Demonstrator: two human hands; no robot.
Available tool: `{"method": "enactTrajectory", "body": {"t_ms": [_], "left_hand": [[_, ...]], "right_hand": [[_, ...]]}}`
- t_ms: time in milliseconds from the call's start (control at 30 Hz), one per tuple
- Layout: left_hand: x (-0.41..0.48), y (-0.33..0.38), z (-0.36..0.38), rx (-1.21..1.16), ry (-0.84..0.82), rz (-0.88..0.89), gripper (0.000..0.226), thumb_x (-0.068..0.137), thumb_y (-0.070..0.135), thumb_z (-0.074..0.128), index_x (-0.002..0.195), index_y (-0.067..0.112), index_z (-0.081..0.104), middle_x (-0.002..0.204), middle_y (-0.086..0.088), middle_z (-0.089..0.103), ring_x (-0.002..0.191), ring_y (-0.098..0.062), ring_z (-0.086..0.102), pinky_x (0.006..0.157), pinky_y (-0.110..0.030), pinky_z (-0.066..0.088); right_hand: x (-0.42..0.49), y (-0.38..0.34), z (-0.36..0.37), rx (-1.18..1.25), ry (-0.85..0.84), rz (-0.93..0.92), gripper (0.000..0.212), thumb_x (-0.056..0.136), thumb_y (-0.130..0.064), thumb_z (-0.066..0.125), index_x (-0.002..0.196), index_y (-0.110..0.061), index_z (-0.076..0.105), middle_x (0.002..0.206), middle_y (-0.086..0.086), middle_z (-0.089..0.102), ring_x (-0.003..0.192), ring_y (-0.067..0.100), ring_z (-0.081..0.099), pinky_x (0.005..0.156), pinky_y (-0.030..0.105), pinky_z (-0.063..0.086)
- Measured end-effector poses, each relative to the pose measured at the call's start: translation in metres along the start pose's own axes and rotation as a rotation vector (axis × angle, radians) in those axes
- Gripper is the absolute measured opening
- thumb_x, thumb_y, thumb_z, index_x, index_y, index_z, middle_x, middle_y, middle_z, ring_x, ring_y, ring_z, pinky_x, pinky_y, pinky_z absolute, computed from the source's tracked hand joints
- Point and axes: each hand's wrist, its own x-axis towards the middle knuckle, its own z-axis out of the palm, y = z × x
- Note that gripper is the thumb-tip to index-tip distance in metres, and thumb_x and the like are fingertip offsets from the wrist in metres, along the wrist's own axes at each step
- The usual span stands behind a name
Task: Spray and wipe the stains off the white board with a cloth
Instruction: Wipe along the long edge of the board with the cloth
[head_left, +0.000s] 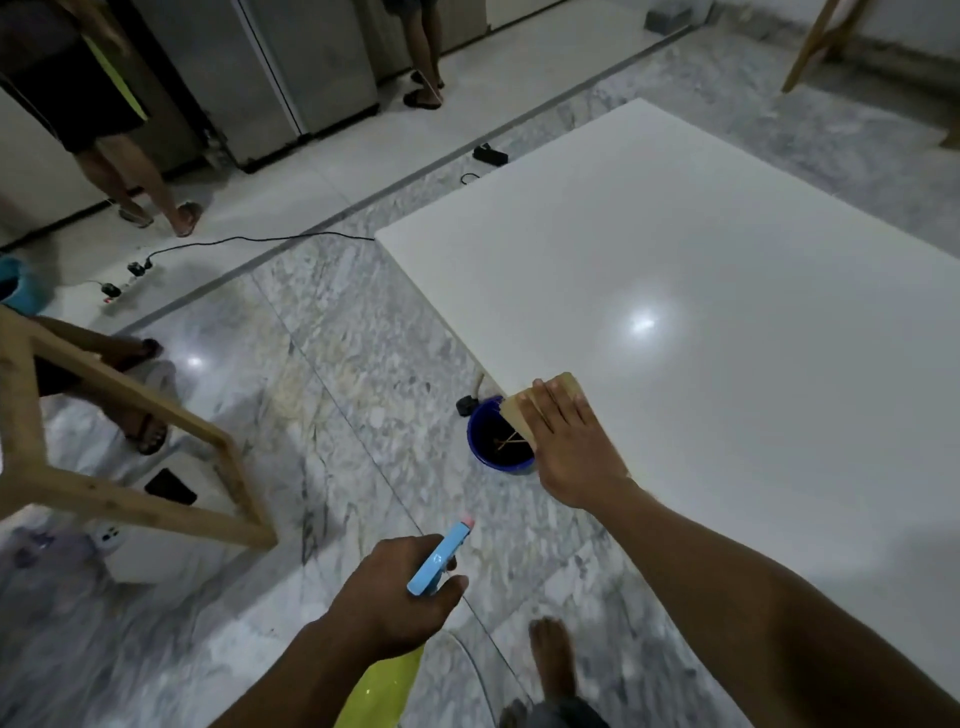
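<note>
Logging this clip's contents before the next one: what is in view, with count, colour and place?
white board: one, white, lying flat at right
cloth: one, tan, on the board's left edge under the right hand
spray bottle: one, blue head, yellow-green body, in the left hand
bucket: one, blue, on the floor below the cloth
wooden frame: one, light wood, left
power strip: one, white, floor at left
bystanders: two standing, legs only, top left and top centre
sandalled feet: two, under the wooden frame, left
left hand: one, grips the spray bottle, bottom centre
right hand: one, flat on the cloth
bare foot: one, bottom centre
</note>
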Motion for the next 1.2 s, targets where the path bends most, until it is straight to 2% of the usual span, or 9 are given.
{"method": "enactTrajectory", "body": {"t_ms": [133,300,433,500,667,800,1033,1200], "left_hand": [[-0.017,0.024,0.022,0.029,-0.021,0.036,0.023,0.084,0.055,0.063,0.090,0.032,0.062,0.074,0.008,0.064,0.067,-0.010,0.061,0.059,-0.020,0.044],[-0.033,0.056,0.040,0.072,-0.025,0.093,0.019,0.087,0.051,0.064,0.092,0.033,0.062,0.069,0.008,0.060,0.062,-0.007,0.057,0.055,-0.015,0.037],[-0.049,0.076,0.062,0.090,-0.027,0.092,0.023,0.087,0.050,0.064,0.093,0.027,0.065,0.077,0.006,0.066,0.069,-0.010,0.061,0.060,-0.022,0.047],[-0.058,0.086,0.077,0.086,-0.032,0.093,0.022,0.087,0.049,0.065,0.094,0.027,0.065,0.075,0.005,0.065,0.065,-0.010,0.059,0.058,-0.021,0.045],[-0.092,0.118,0.130,0.090,-0.058,0.130,0.021,0.087,0.047,0.066,0.092,0.027,0.065,0.065,0.008,0.056,0.059,-0.008,0.054,0.057,-0.020,0.042],[-0.122,0.146,0.174,0.088,-0.055,0.168,0.018,0.086,0.048,0.067,0.089,0.031,0.063,0.069,0.009,0.060,0.064,-0.008,0.060,0.060,-0.021,0.046],[-0.187,0.204,0.257,0.120,-0.041,0.233,0.016,0.085,0.044,0.069,0.087,0.030,0.061,0.069,0.009,0.062,0.066,-0.008,0.061,0.064,-0.029,0.052],[-0.233,0.242,0.313,0.121,-0.076,0.298,0.024,0.084,0.046,0.066,0.089,0.022,0.065,0.074,0.004,0.065,0.067,-0.013,0.063,0.066,-0.034,0.054]], "right_hand": [[-0.057,0.004,0.002,0.008,0.011,0.040,0.069,0.091,-0.031,0.022,0.156,-0.009,0.019,0.164,0.017,0.013,0.153,0.035,0.005,0.122,0.053,0.012],[-0.116,0.010,0.008,0.025,0.008,0.088,0.068,0.095,-0.028,0.031,0.157,-0.010,0.013,0.165,0.017,0.008,0.153,0.035,0.001,0.121,0.054,0.010],[-0.164,0.014,0.011,0.047,0.008,0.119,0.070,0.092,-0.030,0.029,0.157,-0.010,0.012,0.165,0.017,0.010,0.153,0.035,0.002,0.121,0.054,0.011],[-0.189,0.016,0.011,0.053,0.010,0.127,0.071,0.092,-0.030,0.031,0.157,-0.010,0.012,0.165,0.017,0.009,0.153,0.035,0.001,0.121,0.054,0.011],[-0.270,0.026,0.016,0.069,0.044,0.152,0.069,0.093,-0.027,0.040,0.156,-0.010,0.018,0.164,0.016,0.014,0.153,0.035,0.006,0.122,0.053,0.012],[-0.339,0.033,0.020,0.087,0.049,0.159,0.071,0.090,-0.023,0.044,0.156,-0.010,0.021,0.164,0.016,0.016,0.153,0.035,0.008,0.122,0.054,0.015],[-0.473,0.050,0.026,0.072,0.035,0.193,0.069,0.092,-0.022,0.039,0.157,-0.012,0.018,0.165,0.015,0.013,0.153,0.034,0.005,0.122,0.052,0.014],[-0.570,0.061,0.033,0.077,0.033,0.211,0.069,0.092,-0.023,0.038,0.157,-0.012,0.017,0.165,0.014,0.013,0.153,0.033,0.003,0.122,0.052,0.015]]}}
